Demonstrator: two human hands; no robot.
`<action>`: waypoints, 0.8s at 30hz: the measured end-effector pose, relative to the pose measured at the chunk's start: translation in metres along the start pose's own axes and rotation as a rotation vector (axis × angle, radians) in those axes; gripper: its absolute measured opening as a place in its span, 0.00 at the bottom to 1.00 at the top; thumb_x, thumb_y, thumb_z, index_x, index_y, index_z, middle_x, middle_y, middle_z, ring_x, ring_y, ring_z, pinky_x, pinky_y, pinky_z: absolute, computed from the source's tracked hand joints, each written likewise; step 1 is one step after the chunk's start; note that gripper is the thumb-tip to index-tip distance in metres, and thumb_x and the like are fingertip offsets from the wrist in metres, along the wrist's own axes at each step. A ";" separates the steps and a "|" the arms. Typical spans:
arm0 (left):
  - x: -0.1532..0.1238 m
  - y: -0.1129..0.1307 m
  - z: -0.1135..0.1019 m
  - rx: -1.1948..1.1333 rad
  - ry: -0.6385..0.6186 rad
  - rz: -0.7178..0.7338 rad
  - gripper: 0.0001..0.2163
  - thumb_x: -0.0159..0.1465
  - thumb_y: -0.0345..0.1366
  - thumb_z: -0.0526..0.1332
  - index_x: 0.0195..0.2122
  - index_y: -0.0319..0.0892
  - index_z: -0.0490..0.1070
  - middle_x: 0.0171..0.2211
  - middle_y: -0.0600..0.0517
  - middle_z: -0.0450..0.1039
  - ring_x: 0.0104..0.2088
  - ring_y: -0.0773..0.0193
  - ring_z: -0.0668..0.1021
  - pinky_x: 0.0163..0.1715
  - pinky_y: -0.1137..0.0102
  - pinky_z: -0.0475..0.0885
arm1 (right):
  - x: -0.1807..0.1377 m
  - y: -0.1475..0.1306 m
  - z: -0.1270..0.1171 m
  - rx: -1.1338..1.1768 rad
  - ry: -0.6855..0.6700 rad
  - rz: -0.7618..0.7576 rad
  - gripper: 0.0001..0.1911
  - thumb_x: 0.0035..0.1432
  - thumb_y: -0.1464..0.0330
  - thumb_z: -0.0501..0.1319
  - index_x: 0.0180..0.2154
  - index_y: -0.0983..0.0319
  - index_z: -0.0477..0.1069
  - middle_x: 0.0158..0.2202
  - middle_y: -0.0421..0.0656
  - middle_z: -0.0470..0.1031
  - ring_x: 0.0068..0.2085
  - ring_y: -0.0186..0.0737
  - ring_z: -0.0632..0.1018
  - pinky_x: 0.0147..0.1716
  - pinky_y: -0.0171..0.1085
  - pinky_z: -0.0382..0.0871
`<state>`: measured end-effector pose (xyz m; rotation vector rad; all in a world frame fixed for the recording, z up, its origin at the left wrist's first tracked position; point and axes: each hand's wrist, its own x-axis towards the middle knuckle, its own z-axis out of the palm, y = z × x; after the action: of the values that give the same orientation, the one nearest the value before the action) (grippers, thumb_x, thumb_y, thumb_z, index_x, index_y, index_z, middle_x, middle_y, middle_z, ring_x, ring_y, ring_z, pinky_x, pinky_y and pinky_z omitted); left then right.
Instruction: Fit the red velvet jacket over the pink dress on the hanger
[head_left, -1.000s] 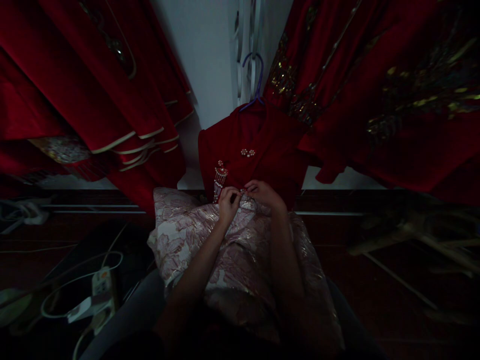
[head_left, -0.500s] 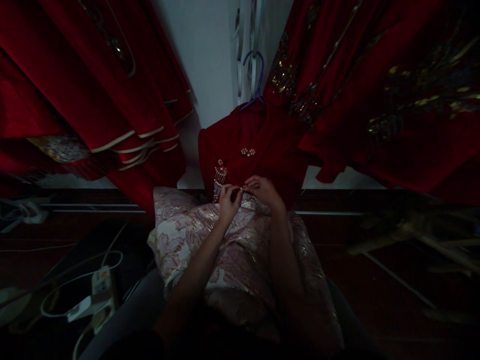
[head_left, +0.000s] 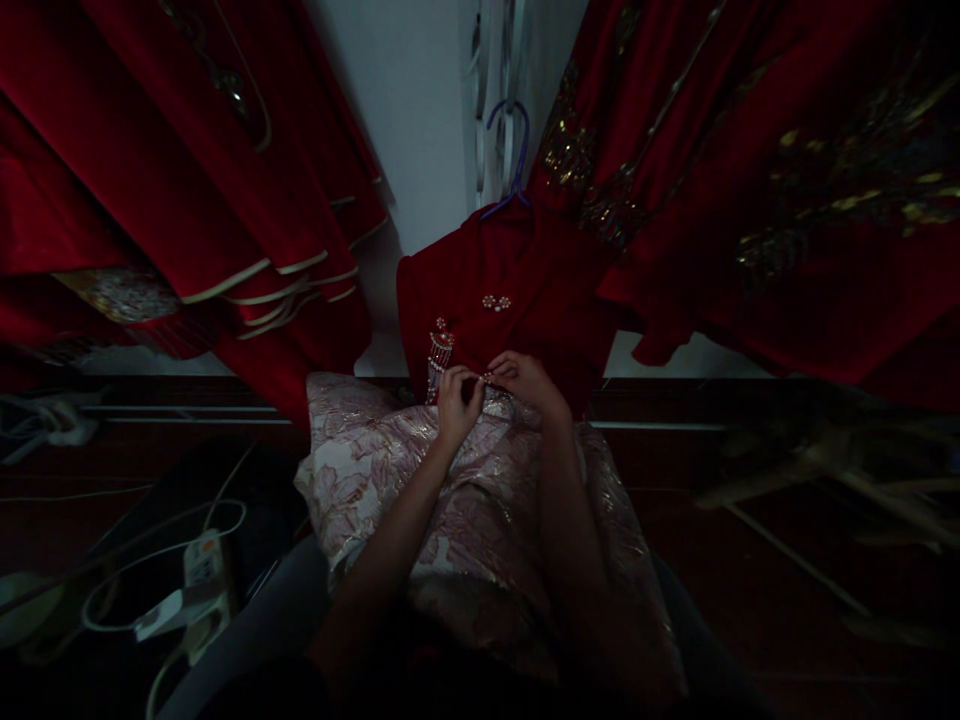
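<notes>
My left hand (head_left: pixel 458 402) and my right hand (head_left: pixel 523 381) meet with pinched fingertips at the upper edge of a pink and white brocade garment (head_left: pixel 375 460), which is spread over my lap. Something tiny sits between the fingertips; it is too small and dark to name. Just behind my hands hangs a red jacket (head_left: pixel 570 290) on a purple hanger (head_left: pixel 520 180). On its front are a beaded flower clasp (head_left: pixel 496 304) and a beaded tassel ornament (head_left: pixel 441 350), the tassel hanging close to my left fingers.
Red garments with pale piping (head_left: pixel 285 200) hang at the left, and a red garment with gold sequins (head_left: pixel 750 250) at the right. A white power strip (head_left: pixel 204 575) with cables lies low on the left. Wooden legs (head_left: pixel 795 470) stand on the dark floor at right.
Almost nothing differs. Both hands stay pinched at the same spot, with only a very slight shift of the right fingers; the garments have not moved.
</notes>
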<state>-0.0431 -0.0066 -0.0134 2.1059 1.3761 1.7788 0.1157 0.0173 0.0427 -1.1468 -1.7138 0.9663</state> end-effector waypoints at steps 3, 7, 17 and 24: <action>0.000 0.002 0.000 0.064 0.003 -0.023 0.07 0.64 0.37 0.60 0.41 0.42 0.69 0.42 0.46 0.68 0.47 0.59 0.70 0.49 0.62 0.66 | 0.000 -0.001 0.001 -0.002 0.015 -0.025 0.08 0.50 0.71 0.63 0.36 0.62 0.72 0.31 0.41 0.77 0.33 0.33 0.78 0.35 0.32 0.72; 0.001 0.003 -0.001 0.130 -0.002 -0.048 0.07 0.64 0.39 0.59 0.39 0.43 0.71 0.43 0.46 0.66 0.47 0.58 0.69 0.50 0.62 0.65 | 0.000 -0.006 0.000 -0.004 0.026 -0.067 0.07 0.51 0.71 0.62 0.36 0.62 0.72 0.31 0.41 0.77 0.34 0.34 0.78 0.36 0.33 0.72; -0.001 -0.001 0.001 0.093 -0.036 -0.048 0.08 0.65 0.40 0.58 0.40 0.43 0.71 0.44 0.44 0.65 0.48 0.56 0.68 0.50 0.59 0.64 | 0.000 -0.013 0.000 0.000 0.024 -0.073 0.05 0.51 0.72 0.61 0.33 0.62 0.72 0.31 0.41 0.77 0.34 0.33 0.78 0.38 0.33 0.72; -0.007 -0.003 0.002 -0.011 0.045 -0.056 0.07 0.66 0.39 0.56 0.40 0.42 0.68 0.40 0.46 0.70 0.45 0.59 0.72 0.47 0.62 0.66 | 0.000 -0.009 0.004 0.086 -0.064 0.015 0.07 0.49 0.71 0.63 0.33 0.63 0.71 0.29 0.41 0.76 0.31 0.33 0.77 0.32 0.32 0.70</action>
<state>-0.0431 -0.0082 -0.0206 2.0133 1.4174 1.8191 0.1093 0.0141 0.0494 -1.0846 -1.6991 1.0858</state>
